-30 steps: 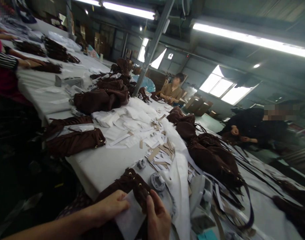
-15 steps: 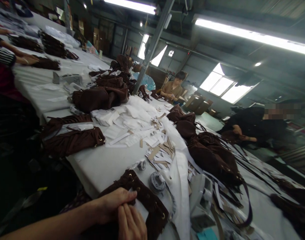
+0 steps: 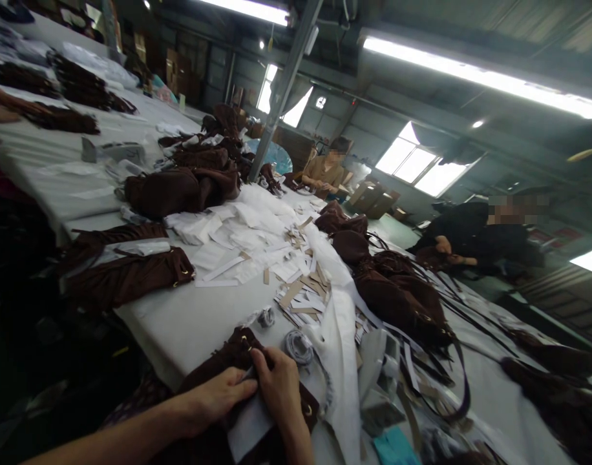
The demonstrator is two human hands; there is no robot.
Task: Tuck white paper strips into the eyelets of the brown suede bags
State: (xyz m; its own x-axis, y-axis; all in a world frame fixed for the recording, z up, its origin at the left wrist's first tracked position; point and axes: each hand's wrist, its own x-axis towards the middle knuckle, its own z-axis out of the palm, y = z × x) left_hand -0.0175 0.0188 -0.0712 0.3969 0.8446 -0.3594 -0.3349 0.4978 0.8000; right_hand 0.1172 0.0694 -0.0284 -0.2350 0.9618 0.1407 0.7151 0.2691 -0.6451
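Both bare hands were seen at work on a dark brown, soft, leather-like bag with gold-coloured eyelets (image 3: 209, 369), located at the near edge of the white-covered desk (image 3: 177, 326); its lower part ran out of view. The left hand (image 3: 219, 395) was set with thumb and fingers pinched narrow at the bag's upper edge. Whether the sheet below was caught in that pinch could not be told. The right hand (image 3: 280, 382) was bent over the same edge, its fingers narrowed on the brown material and its thumb close to the left thumb. A flat, white, paper-like sheet (image 3: 250, 427) was exposed between and below the hands; whether it was tucked inside or laid on top could not be made out.

Beside the bag, a coiled grey plastic-looking strip (image 3: 298, 347) was noted, with loose white and tan card strips (image 3: 303, 296) farther off.

Handling, as judged: the edge was best steadied by the left pinch while the right fingers were worked close alongside; even, light pressure was called for, so that the soft material was not puckered nor the sheet creased.
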